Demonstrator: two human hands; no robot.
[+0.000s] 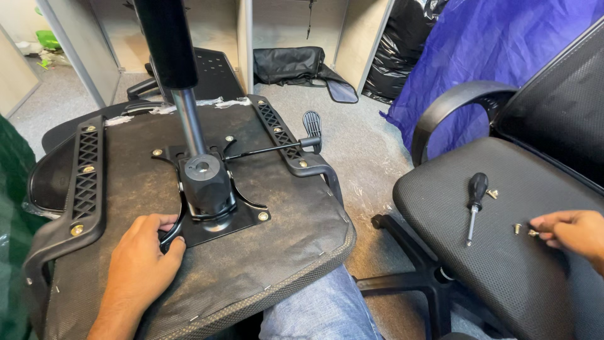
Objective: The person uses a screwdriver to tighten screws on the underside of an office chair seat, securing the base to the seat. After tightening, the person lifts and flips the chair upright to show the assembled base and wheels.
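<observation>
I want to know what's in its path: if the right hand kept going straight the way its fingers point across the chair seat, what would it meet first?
The right hand points left along the seat. Its fingertips are already at a small screw; just beyond lies another screw, then the screwdriver.

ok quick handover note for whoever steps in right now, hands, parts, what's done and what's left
Left hand: resting on the upturned chair seat, fingers at the edge of the black mounting plate; it grips nothing.
Right hand: on the second chair's seat, fingertips at a loose screw; whether it is pinched yet cannot be told.
Parts: screwdriver lies on that seat, with two more loose screws nearby. The gas cylinder stands in the plate.
Done: both armrest brackets show screws; the plate shows screws at its visible corners.
Left: the loose screws are not yet fitted.
</observation>
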